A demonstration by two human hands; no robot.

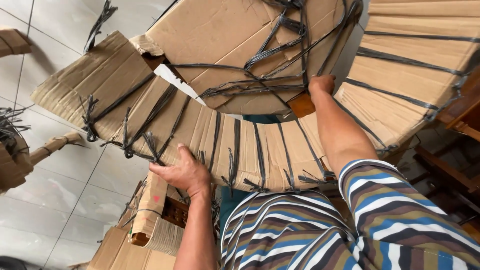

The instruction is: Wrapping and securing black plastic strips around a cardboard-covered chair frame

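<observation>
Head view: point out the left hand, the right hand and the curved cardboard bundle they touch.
left hand (184, 172), head view, back of the hand.
right hand (321, 83), head view, knuckles.
curved cardboard bundle (270, 147), head view, bare cardboard between black straps.

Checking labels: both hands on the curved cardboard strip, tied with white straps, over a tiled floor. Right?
Not quite: the head view shows black straps, not white. Left hand and right hand do touch the curved cardboard strip, over a tiled floor.

Both hands, left hand (184, 172) and right hand (321, 84), on strap-bound cardboard bundle (250, 150) above tiled floor (60, 190).
</observation>
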